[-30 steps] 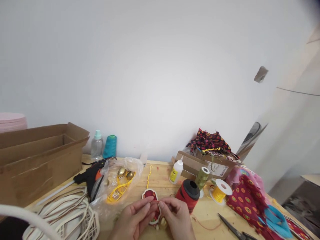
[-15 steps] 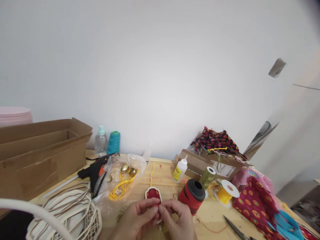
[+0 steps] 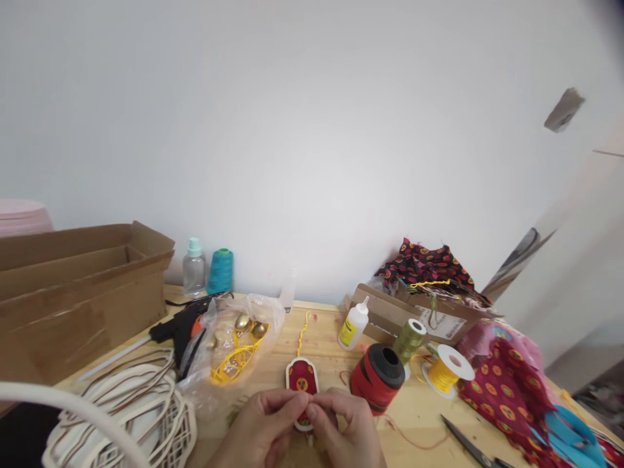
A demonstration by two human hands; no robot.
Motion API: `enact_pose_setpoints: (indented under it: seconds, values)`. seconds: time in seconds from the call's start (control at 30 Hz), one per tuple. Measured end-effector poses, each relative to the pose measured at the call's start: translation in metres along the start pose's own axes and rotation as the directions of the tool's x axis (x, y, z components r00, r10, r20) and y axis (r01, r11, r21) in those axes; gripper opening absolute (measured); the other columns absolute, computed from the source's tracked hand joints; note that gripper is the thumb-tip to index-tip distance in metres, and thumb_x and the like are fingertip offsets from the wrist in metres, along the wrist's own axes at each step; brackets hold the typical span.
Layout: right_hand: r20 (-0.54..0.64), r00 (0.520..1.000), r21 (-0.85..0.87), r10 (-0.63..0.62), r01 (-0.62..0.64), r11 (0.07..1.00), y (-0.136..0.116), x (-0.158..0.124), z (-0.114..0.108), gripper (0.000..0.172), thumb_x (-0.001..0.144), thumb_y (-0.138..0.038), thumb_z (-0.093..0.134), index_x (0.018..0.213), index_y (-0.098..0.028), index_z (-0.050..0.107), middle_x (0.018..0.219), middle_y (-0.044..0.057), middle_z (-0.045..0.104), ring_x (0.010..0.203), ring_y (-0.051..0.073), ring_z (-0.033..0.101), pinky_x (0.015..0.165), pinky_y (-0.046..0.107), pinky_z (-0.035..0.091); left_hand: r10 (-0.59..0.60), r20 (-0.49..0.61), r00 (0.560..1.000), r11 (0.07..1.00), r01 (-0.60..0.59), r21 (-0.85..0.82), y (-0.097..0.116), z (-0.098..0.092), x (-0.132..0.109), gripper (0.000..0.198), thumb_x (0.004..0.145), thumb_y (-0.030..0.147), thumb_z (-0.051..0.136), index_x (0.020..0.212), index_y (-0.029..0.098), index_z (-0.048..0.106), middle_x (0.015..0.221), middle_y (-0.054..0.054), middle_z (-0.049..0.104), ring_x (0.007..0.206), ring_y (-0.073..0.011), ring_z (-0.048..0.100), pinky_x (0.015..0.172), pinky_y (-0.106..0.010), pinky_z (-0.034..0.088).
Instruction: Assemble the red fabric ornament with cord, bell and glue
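Observation:
A small oval ornament [image 3: 296, 374] with a white rim and red patterned fabric lies on the table, a twisted yellow cord [image 3: 301, 335] running from its top. Over its lower half, my left hand [image 3: 268, 419] pinches thumb against fingers. My right hand [image 3: 348, 422] pinches too, its fingertips nearly meeting the left ones. Whatever is between the fingertips is too small to make out. To the right of my right hand stands a spool of red thread [image 3: 373, 383] with a black core, and a loose reddish thread [image 3: 419, 446] trails nearby.
At left are a cardboard box [image 3: 88, 305], a black glue gun [image 3: 182, 331], stacked pale frames [image 3: 121, 416] and a plastic bag [image 3: 268, 312] with bells. A glue bottle [image 3: 353, 325], yellow cord spool [image 3: 444, 374], scissors [image 3: 468, 442] and red fabric [image 3: 502, 390] sit at right.
My fingertips stay pinched together, while more of the ornament's red fabric shows above and below them. The whole view has shifted slightly, objects at right moving farther right.

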State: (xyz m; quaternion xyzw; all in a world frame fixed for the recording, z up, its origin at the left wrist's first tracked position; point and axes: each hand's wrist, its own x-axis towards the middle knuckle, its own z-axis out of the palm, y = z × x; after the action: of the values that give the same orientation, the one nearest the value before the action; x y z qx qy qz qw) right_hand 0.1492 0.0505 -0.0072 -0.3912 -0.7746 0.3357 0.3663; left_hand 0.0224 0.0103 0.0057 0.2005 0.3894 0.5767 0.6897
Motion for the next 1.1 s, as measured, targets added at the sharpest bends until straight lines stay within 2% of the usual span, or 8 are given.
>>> enact_pose_setpoints:
  seconds: [0.13,0.37,0.5,0.6,0.77,0.93,1.1]
  values:
    - [0.030,0.999,0.013,-0.021,0.021,1.000,-0.0025,0.0010,-0.0011,0.028,0.076,-0.038,0.051,0.070,-0.020,0.072,0.052,0.004,0.057,0.051,0.014,0.049,0.047,0.021,0.037,0.017,-0.026,1.000,1.000,-0.017,0.009,-0.0026,-0.0019,0.0019,0.017,0.052,0.025,0.076,0.054,0.011,0.067,0.045,0.001,0.060,0.040,-0.0037,0.043,0.038,-0.013,0.028]
    - [-0.068,0.995,0.184,0.072,-0.058,0.981,-0.0059,0.0032,-0.0017,0.025,0.066,-0.037,0.062,0.058,-0.015,0.070,0.048,0.003,0.054,0.047,0.012,0.044,0.046,0.021,0.036,0.045,0.018,0.999,0.999,-0.045,-0.014,0.0009,0.0041,-0.0016,0.017,0.055,0.026,0.074,0.054,0.011,0.066,0.042,0.003,0.055,0.040,-0.0043,0.041,0.043,-0.014,0.033]
    - [-0.071,0.994,0.198,0.085,-0.070,0.978,-0.0022,0.0025,-0.0009,0.022,0.067,-0.034,0.061,0.060,-0.015,0.070,0.051,0.003,0.054,0.049,0.012,0.045,0.048,0.022,0.037,0.041,0.035,0.999,0.999,-0.041,-0.004,0.0000,0.0012,-0.0004,0.017,0.057,0.026,0.073,0.055,0.010,0.066,0.039,0.005,0.048,0.035,-0.0016,0.031,0.036,-0.012,0.025]
    - [-0.029,0.994,0.195,0.105,-0.097,0.976,-0.0004,0.0022,0.0001,0.027,0.070,-0.038,0.058,0.068,-0.015,0.071,0.054,0.004,0.056,0.051,0.013,0.045,0.049,0.023,0.036,0.055,0.025,0.998,0.998,-0.056,0.019,-0.0026,-0.0032,0.0023,0.018,0.059,0.028,0.072,0.059,0.010,0.067,0.041,0.005,0.048,0.034,-0.0005,0.026,0.033,-0.012,0.019]
    - [0.055,0.998,0.103,0.038,-0.044,0.994,-0.0042,0.0024,0.0014,0.036,0.076,-0.043,0.049,0.066,-0.016,0.071,0.050,0.003,0.049,0.053,0.013,0.042,0.049,0.023,0.033,0.058,0.017,0.998,0.998,-0.058,0.003,-0.0017,-0.0011,0.0001,0.017,0.058,0.027,0.072,0.063,0.011,0.070,0.052,-0.001,0.061,0.047,-0.0068,0.048,0.043,-0.014,0.033]
    - [0.021,0.999,0.149,0.039,-0.041,0.988,-0.0081,0.0026,0.0013,0.033,0.073,-0.041,0.053,0.063,-0.015,0.071,0.050,0.002,0.049,0.050,0.012,0.041,0.047,0.021,0.031,0.077,0.008,0.997,0.997,-0.077,0.032,-0.0030,-0.0023,0.0016,0.017,0.055,0.026,0.075,0.057,0.010,0.069,0.047,-0.001,0.062,0.042,-0.0046,0.046,0.041,-0.013,0.031]
    - [-0.018,0.999,0.177,0.039,-0.035,0.984,-0.0093,0.0028,0.0010,0.029,0.069,-0.038,0.058,0.059,-0.013,0.071,0.050,0.003,0.049,0.050,0.012,0.043,0.046,0.021,0.033,0.080,0.023,0.997,0.994,-0.078,-0.071,-0.0027,0.0005,0.0023,0.017,0.049,0.022,0.078,0.046,0.012,0.064,0.042,0.001,0.060,0.042,-0.0058,0.049,0.044,-0.014,0.036]
